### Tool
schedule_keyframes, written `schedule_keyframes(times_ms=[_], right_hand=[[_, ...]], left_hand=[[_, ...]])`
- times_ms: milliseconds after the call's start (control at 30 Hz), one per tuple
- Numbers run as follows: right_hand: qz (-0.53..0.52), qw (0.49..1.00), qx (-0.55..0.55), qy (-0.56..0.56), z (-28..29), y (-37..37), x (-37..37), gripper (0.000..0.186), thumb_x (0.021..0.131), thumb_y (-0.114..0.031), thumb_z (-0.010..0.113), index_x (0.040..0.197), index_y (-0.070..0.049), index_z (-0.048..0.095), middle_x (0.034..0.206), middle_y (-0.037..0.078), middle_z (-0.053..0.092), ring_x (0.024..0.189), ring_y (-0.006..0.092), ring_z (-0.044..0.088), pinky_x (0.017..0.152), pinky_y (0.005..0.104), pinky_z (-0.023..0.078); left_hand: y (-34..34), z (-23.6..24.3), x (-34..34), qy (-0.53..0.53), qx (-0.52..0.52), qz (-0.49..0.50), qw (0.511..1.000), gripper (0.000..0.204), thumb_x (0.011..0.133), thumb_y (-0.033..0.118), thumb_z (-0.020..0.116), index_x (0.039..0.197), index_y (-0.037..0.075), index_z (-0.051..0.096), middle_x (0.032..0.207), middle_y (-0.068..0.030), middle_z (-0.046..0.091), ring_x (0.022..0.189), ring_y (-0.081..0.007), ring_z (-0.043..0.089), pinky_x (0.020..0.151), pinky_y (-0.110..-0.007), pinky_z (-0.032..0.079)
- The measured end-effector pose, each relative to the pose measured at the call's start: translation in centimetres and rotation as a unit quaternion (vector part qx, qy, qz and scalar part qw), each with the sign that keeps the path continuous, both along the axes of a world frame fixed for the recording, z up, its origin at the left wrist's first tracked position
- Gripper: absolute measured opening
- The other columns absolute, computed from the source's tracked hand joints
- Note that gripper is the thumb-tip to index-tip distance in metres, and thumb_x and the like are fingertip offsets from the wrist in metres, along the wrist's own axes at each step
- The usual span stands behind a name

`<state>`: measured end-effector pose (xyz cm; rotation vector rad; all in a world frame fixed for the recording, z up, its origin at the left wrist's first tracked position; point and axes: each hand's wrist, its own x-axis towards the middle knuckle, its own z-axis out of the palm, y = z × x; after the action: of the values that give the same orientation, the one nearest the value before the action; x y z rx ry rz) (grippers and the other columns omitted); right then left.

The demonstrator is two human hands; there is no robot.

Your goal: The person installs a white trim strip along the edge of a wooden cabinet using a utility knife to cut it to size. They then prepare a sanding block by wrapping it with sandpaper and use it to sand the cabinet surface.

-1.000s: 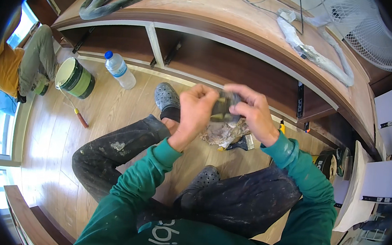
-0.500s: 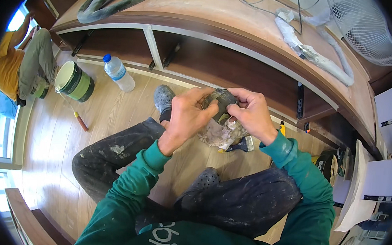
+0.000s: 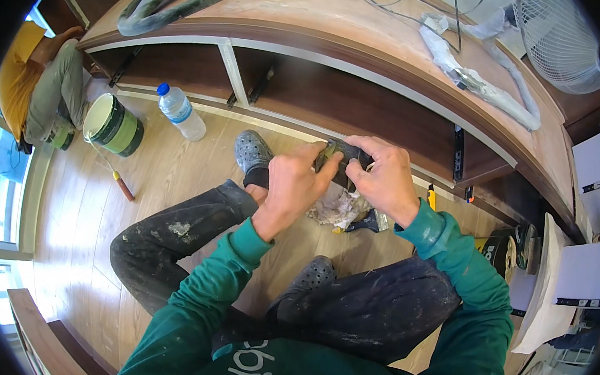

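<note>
Above the floor in front of the cabinet, my two hands pinch a dark grey, bent piece (image 3: 348,151) that looks like a folded sheet of sandpaper with a greenish back. My left hand (image 3: 290,187) grips its left end between thumb and fingers. Closed on the other end is my right hand (image 3: 387,182), its thumb pressing the near face. Just below the hands lies a crumpled, dirty white rag (image 3: 339,206) on the floor. Partly beside it rests a tool with a dark blue handle (image 3: 365,223), whose kind I cannot tell.
A long wooden cabinet (image 3: 366,59) with open bays spans the front. To the left stand a water bottle (image 3: 182,113) and a green-black bucket (image 3: 118,127), with a wooden-handled tool (image 3: 124,186) nearby. A co-worker (image 3: 47,90) crouches at far left. A white fan (image 3: 561,42) is at upper right.
The dark piece has been bent into a narrower shape between my hands. My left hand has shifted slightly right. The co-worker's posture has changed, and the fan head has turned.
</note>
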<state>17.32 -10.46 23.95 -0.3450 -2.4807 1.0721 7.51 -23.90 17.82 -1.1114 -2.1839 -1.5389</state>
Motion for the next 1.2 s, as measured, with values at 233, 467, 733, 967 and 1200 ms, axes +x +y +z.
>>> schedule_keyframes(times_ms=[233,467,733,967,1200], right_hand=[[-0.059,0.997,-0.037,0.038,-1.4,1.9,-0.7,0.026,0.078,-0.008,0.070,0.103,0.000,0.067,0.086,0.018,0.070,0.080,0.0308,0.070,0.074,0.0382,0.055],[-0.064,0.934,-0.349,-0.039,-2.9,3.9,-0.5,0.018,0.081,-0.005,0.072,0.097,0.000,0.066,0.081,0.009,0.070,0.073,0.0152,0.069,0.067,0.0312,0.055],[-0.023,0.995,-0.081,0.045,-1.3,2.2,-0.3,0.012,0.082,0.000,0.069,0.093,-0.001,0.064,0.077,0.006,0.068,0.071,0.0137,0.068,0.065,0.0279,0.055],[-0.018,0.990,-0.059,0.127,-0.4,1.7,-0.2,0.017,0.080,0.000,0.075,0.091,-0.002,0.063,0.082,0.005,0.067,0.077,0.0137,0.068,0.069,0.0267,0.056],[0.024,0.992,0.010,0.123,-0.9,2.2,-0.2,0.013,0.082,-0.001,0.073,0.093,-0.002,0.067,0.081,0.005,0.067,0.076,0.0160,0.069,0.069,0.0271,0.056]], left_hand=[[-0.8,1.7,-1.2,-0.494,0.120,-0.079,0.858,0.018,0.091,0.014,0.064,0.095,-0.003,0.068,0.078,-0.0059,0.066,0.064,-0.0147,0.062,0.061,-0.031,0.052],[-1.3,-0.5,-1.4,-0.626,0.191,-0.176,0.735,0.016,0.091,0.009,0.063,0.103,-0.003,0.064,0.097,-0.0079,0.067,0.085,-0.0168,0.065,0.081,-0.032,0.053],[-0.2,2.0,-1.5,-0.035,-0.057,-0.127,0.990,0.037,0.077,0.006,0.079,0.109,-0.001,0.062,0.101,-0.0163,0.069,0.089,-0.0175,0.068,0.079,-0.030,0.053],[-0.1,2.5,-2.1,-0.425,0.125,-0.171,0.880,0.025,0.080,-0.005,0.074,0.101,-0.004,0.060,0.089,-0.0100,0.069,0.079,-0.0136,0.067,0.072,-0.025,0.055],[-0.9,3.1,-2.0,-0.496,0.200,-0.183,0.825,0.023,0.082,-0.010,0.070,0.100,-0.002,0.059,0.089,-0.0094,0.069,0.080,-0.0147,0.068,0.073,-0.025,0.055]])
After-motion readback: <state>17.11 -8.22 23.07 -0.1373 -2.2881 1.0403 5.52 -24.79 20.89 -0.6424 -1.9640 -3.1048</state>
